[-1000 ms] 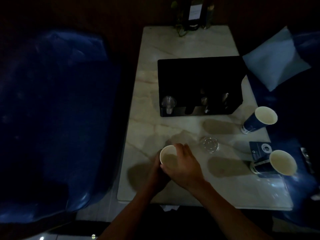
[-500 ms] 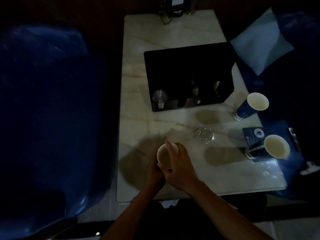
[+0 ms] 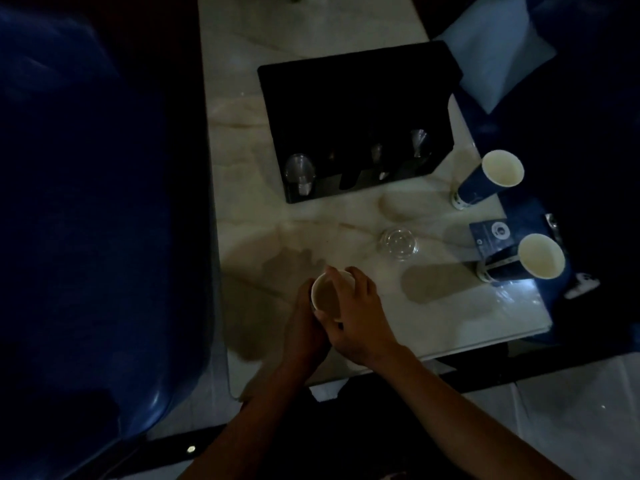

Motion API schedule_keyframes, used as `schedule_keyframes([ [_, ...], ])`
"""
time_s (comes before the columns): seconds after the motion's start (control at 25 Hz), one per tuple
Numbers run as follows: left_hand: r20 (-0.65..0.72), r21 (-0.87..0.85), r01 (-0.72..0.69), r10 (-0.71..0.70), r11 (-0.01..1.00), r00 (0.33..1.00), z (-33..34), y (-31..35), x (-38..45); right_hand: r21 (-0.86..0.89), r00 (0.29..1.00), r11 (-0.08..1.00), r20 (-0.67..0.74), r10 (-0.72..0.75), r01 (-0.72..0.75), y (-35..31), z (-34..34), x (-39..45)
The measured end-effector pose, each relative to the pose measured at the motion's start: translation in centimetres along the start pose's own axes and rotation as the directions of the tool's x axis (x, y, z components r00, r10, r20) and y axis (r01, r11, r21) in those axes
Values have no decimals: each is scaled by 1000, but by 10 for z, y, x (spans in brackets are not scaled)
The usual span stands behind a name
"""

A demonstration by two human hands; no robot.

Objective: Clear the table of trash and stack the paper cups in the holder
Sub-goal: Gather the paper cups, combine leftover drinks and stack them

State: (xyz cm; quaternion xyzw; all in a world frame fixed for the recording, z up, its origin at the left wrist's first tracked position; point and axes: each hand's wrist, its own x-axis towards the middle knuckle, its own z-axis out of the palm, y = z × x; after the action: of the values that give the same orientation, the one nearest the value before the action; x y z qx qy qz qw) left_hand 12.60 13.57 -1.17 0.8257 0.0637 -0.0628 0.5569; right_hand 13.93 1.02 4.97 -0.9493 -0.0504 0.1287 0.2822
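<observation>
Both my hands clamp one paper cup [image 3: 325, 296] over the near bench [image 3: 242, 209]: left hand [image 3: 304, 327] around its side, right hand [image 3: 360, 317] over its rim. The black holder [image 3: 356, 98] stands far behind.

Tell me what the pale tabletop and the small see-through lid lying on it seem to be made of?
The pale tabletop looks like polished marble or a marble-look laminate: brownish veins, glossy glare. The small see-through lid seems thin clear plastic, since the table shows through it and its rim glints.
</observation>
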Motion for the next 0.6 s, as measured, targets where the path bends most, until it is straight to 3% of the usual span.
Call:
schedule_keyframes([
  [0.2, 185, -65, 43, -30, 997, 982, -14, 3, 4, -4, 998, 998, 8, 69, -69, -5, -9, -1],
  [0.32, 313, 208, 141, -202, 968, 928, -46, -14, 8, 61, 995, 994, -30, 94, -92, -6, -20, -8],
  [0.44, 233, 470, 252, -395, 846, 889, -83, -14, 44, 146, 973, 977, -151, 177, -155, 16, -48, -18],
  [0.6, 87, 466, 262, -338, 845, 937, -75, 53, 110, 193, 902, 948, -307, 304, -254, 81, -103, -35],
])
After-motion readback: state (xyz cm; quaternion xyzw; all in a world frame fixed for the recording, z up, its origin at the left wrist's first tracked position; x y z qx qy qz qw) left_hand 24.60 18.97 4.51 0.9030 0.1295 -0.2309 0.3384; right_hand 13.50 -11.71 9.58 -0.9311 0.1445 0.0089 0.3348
